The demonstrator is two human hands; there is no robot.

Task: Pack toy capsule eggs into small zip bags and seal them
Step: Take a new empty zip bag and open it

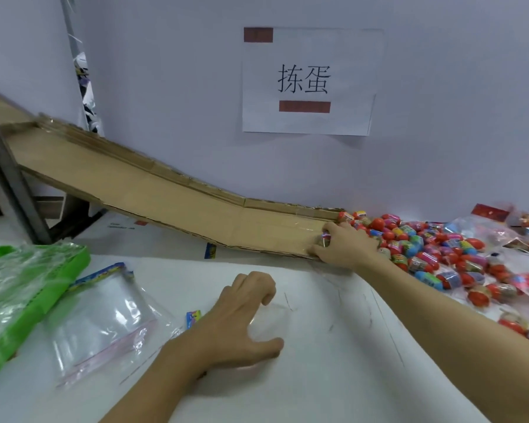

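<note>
Capsule eggs (431,251) lie in a loose heap at the right of the frame, at the foot of a cardboard chute (153,190) that slopes down from the upper left. They are small, oval, glossy shells, mostly red, some blue, pink and green, many with a printed band round the middle. Judged light, rigid and smooth: likely to roll or squirt from a loose pinch, so best taken across the waist between thumb and fingertips, or several scooped in a cupped palm. The right hand (342,245) reaches to the chute's lower end at the heap's edge, fingers curled round what looks like one egg; the grip is partly hidden. The left hand (245,315) rests on the white surface (303,386) at lower centre, fingers bent loosely, thumb spread; it seems to press a clear bag, too faint to confirm. An empty zip bag (104,325) lies flat at lower left: thin, limp, slippery film with a pink seal strip, probably needing the mouth held open by its lips. A green tray (58,288) of further bags sits just beside it.
</note>
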